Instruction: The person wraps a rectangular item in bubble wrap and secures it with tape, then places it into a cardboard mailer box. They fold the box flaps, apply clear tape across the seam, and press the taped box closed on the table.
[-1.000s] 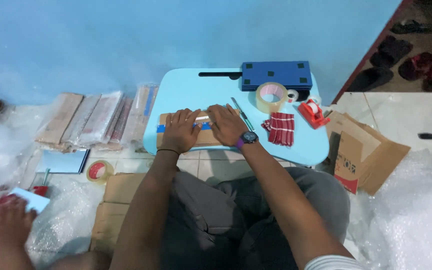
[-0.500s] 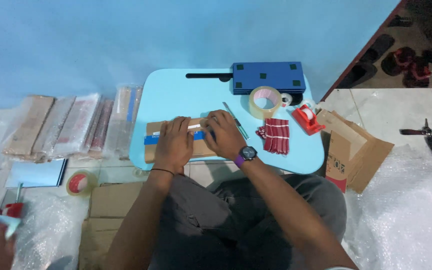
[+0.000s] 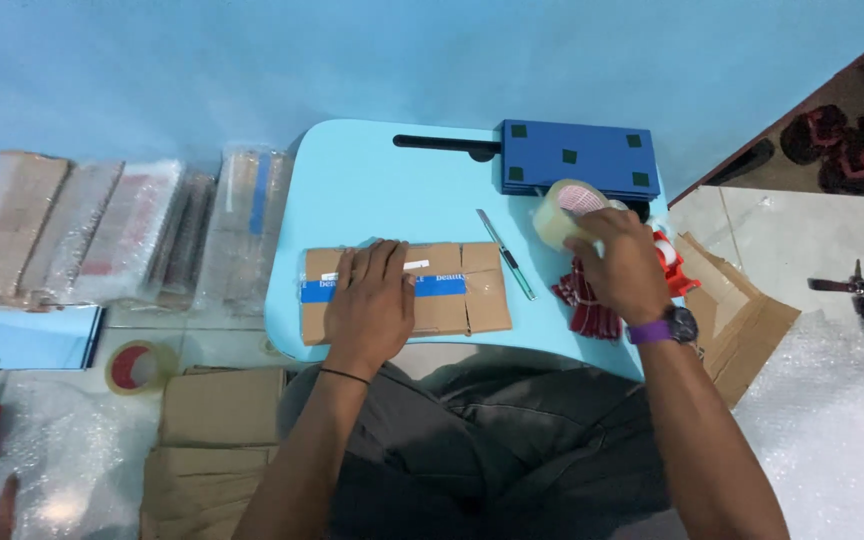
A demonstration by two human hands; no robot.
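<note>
Looking down from the head cam: left hand is pressed flat, fingers spread, on a small cardboard box with a blue stripe, sitting on the light blue lap table. Right hand has its fingers wrapped round a roll of clear tape, lifted just in front of the dark blue box. A thin pen-like tool lies between box and tape.

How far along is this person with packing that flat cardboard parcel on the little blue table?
The cardboard parcel already lies folded flat with a blue strip across it, pressed down by the left hand. In hand: the right hand grips a roll of clear tape. No clear tape visibly seals the flaps yet, so taping seems left.
</note>
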